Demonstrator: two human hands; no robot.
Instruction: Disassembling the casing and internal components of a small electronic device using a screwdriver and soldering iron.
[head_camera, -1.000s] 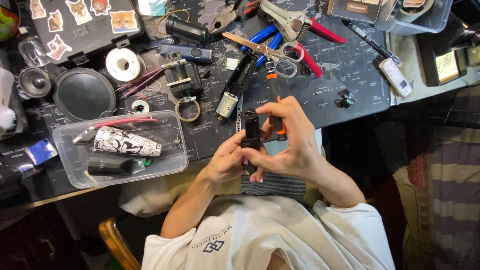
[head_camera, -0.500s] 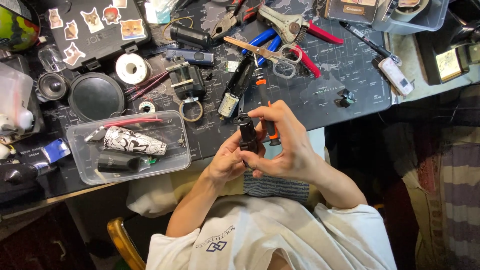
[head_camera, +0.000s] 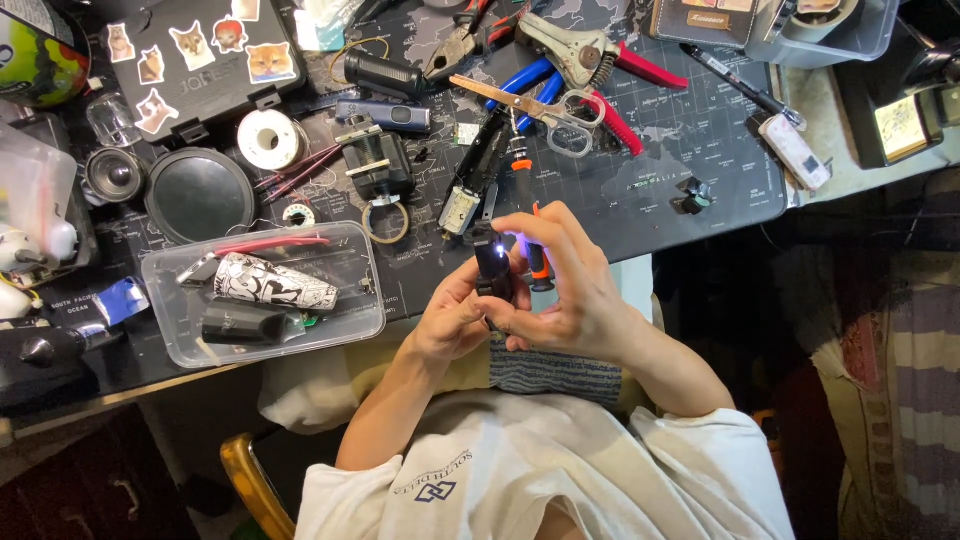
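Now lit (bluish), black device (head_camera: 492, 270) between both hands.

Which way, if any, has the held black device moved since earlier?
No real move. The black device stays gripped by the left hand and right hand, just near of the small motor on the mat.
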